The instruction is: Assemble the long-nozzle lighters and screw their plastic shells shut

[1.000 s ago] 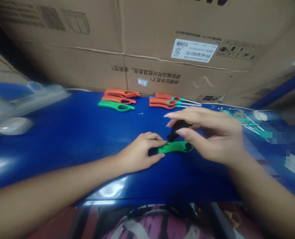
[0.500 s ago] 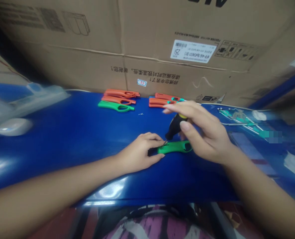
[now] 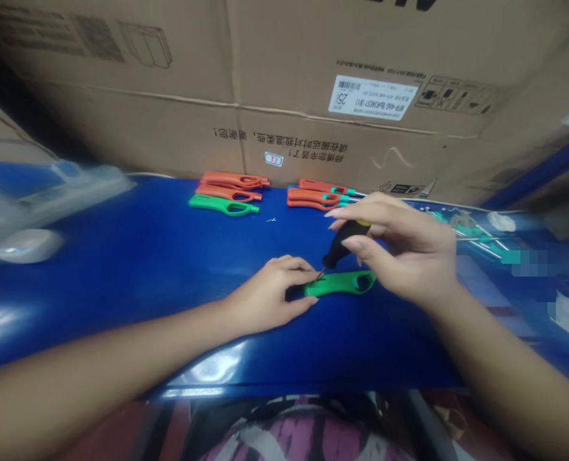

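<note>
Right hand [image 3: 404,250] holds screwdriver [image 3: 340,245] over green casing [image 3: 339,284]

Dim; glare on the tabletop [image 3: 140,269] (frame edges blurred, stretched).

Blue table [image 3: 207,250] lies open between the left hand [image 3: 269,289] and the far casings [image 3: 212,203]; a cardboard box [image 3: 169,121] blocks beyond.

Upright cardboard box [image 3: 169,115], white printed label [image 3: 373,98], small blue-edged sticker [image 3: 273,159], rounded white object [image 3: 27,245], blue tabletop [image 3: 135,269]
</note>
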{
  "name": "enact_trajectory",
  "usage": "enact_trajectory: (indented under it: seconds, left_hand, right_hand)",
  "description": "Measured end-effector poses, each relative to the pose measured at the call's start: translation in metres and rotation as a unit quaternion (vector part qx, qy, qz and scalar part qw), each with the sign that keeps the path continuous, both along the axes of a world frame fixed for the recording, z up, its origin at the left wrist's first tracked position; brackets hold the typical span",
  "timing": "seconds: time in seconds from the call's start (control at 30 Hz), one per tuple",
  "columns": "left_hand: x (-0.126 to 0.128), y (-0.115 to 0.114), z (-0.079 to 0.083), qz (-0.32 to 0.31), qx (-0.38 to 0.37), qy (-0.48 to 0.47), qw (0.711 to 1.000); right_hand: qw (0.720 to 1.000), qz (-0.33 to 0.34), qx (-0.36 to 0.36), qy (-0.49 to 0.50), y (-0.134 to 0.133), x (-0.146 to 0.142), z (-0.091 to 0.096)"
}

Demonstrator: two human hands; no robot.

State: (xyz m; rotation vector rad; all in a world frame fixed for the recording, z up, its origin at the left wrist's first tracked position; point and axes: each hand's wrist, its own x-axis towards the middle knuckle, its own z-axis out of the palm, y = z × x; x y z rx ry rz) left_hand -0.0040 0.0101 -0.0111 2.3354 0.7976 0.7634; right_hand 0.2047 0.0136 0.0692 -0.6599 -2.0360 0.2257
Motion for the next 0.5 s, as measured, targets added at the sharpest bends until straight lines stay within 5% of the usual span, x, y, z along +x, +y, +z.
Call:
enact_trajectory:
  seconds: [0.1, 0.23, 0.4, 0.5]
  left_hand:
    - [0.0004, 0.0002, 0.0, -0.001, 0.003, -0.008, 1.0]
    - [0.0004, 0.0004, -0.0003, 0.0, 0.01, -0.005, 1.0]
    - [-0.0006, 0.0002, -0.0004, 0.001, 0.017, -0.007, 1.0]
    - [-0.0008, -0.0001, 0.0003, 0.0, 0.016, -0.004, 1.0]
  right_hand:
    - [0.995, -0.033, 0.087, -0.021, 0.0018, -0.0003, -0.0009]
    - [0.996, 0.051, -0.049, -0.049, -0.002, -0.0027, 0.002]
    - [0.995, 0.004, 0.095, -0.023, -0.006, -0.0068, 0.0023]
    - [0.997, 0.044, 0.036, -0.059, -0.007, -0.0059, 0.0047]
